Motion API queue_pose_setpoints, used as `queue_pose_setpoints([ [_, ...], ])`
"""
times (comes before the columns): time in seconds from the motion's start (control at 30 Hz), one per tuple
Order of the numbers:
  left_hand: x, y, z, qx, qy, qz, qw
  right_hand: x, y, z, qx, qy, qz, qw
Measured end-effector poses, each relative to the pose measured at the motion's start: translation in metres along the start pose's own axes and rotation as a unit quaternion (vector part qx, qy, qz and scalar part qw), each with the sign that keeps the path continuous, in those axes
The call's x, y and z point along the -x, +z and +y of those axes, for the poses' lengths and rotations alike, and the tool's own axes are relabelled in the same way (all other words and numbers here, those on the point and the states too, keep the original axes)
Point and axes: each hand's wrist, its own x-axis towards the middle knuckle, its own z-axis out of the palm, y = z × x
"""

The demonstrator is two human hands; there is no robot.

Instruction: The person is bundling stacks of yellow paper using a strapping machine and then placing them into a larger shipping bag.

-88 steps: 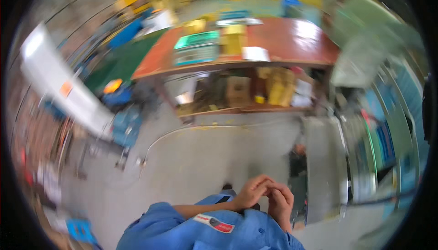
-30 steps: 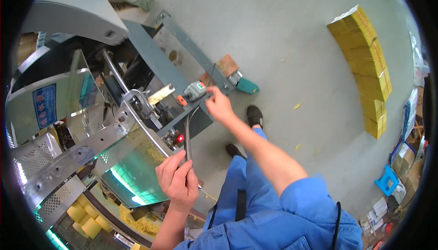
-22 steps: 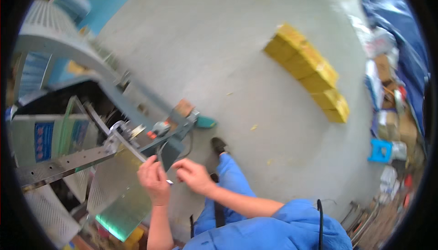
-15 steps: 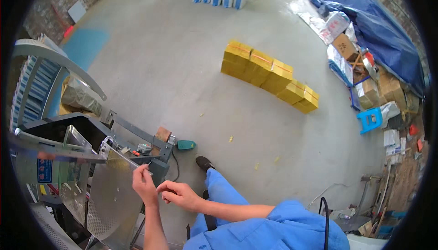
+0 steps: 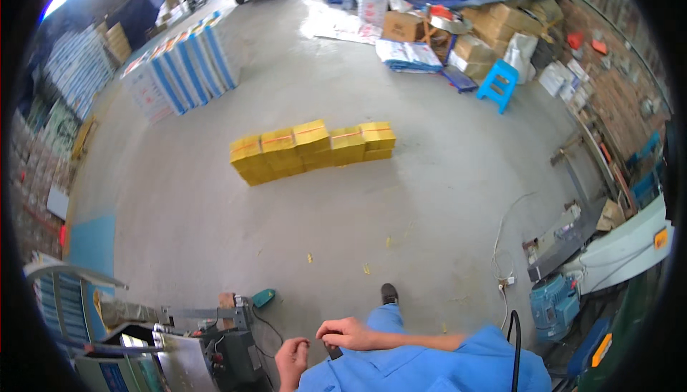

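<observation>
My left hand (image 5: pixel 292 360) is low in the view, fingers curled in a loose fist with nothing visible in it. It hovers just right of a grey metal machine (image 5: pixel 215 349) at the lower left. My right hand (image 5: pixel 348 333) lies close beside the left, in front of my blue work shirt (image 5: pixel 429 367), fingers bent downward. A small dark object (image 5: pixel 333 352) shows just under its fingertips; whether the hand grips it is unclear. My dark shoe (image 5: pixel 388 293) stands on the concrete floor just above the hands.
A row of yellow tied bundles (image 5: pixel 313 147) lies mid-floor. A teal foot pedal (image 5: pixel 263 297) with a cable sits by the machine. Blue-and-white stacks (image 5: pixel 182 70) stand far left, a blue stool (image 5: pixel 499 84) and cardboard boxes (image 5: pixel 494 30) far right, a blue motor (image 5: pixel 554 306) at right.
The view has swung from the machine to the open floor. Both hands have come off the machine's parts and drawn in close to my body.
</observation>
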Motion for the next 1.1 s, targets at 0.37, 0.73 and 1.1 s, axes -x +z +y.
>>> queue_pose_setpoints([
  [0.37, -0.171, 0.177, 0.034, -0.247, 0.036, -0.145, 0.957, 0.161, -0.221, -0.01, -0.088, 0.019, 0.298, 0.95],
  [0.73, -0.288, 0.324, 0.072, -0.005, -0.26, -0.089, 0.962, 0.188, -0.452, -0.069, -0.128, -0.102, 0.39, 0.906],
  [1.1, -0.543, 0.537, 0.408, 0.101, 0.032, -0.373, 0.922, 0.128, -0.684, -0.184, -0.159, -0.127, 0.45, 0.87],
])
